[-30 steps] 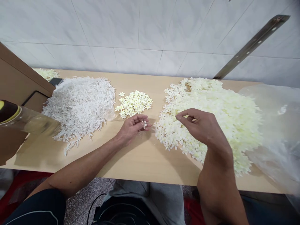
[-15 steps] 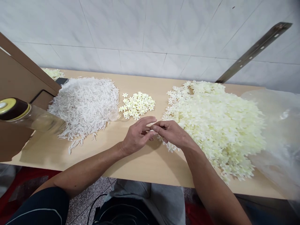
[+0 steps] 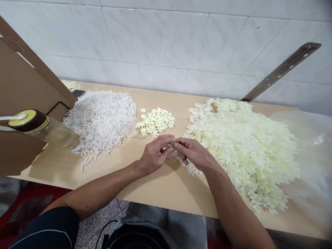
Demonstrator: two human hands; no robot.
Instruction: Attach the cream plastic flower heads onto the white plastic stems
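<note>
My left hand (image 3: 155, 154) and my right hand (image 3: 194, 153) meet at the fingertips above the front of the table. Both are closed in a pinch on something tiny that the fingers mostly cover. Just beyond them lies a small heap of pale yellow-white artificial flowers (image 3: 158, 121). A far larger heap of the same loose blossoms (image 3: 243, 148) spreads to the right, its left edge close beside my right hand. To the left is a heap of thin white plastic-looking sprigs (image 3: 103, 117), apart from my left hand.
A clear bottle with a yellow and dark lid (image 3: 61, 133) stands at the left, near a brown cardboard panel (image 3: 28, 79). Clear plastic sheeting (image 3: 311, 138) covers the table's right end. A slotted metal bar (image 3: 282, 71) slants against the tiled wall (image 3: 176, 38) behind the wooden tabletop (image 3: 109, 173).
The camera view has tilted and shifted slightly, so everything sits lower and a little to the right. My fingertips have drawn more tightly together.
</note>
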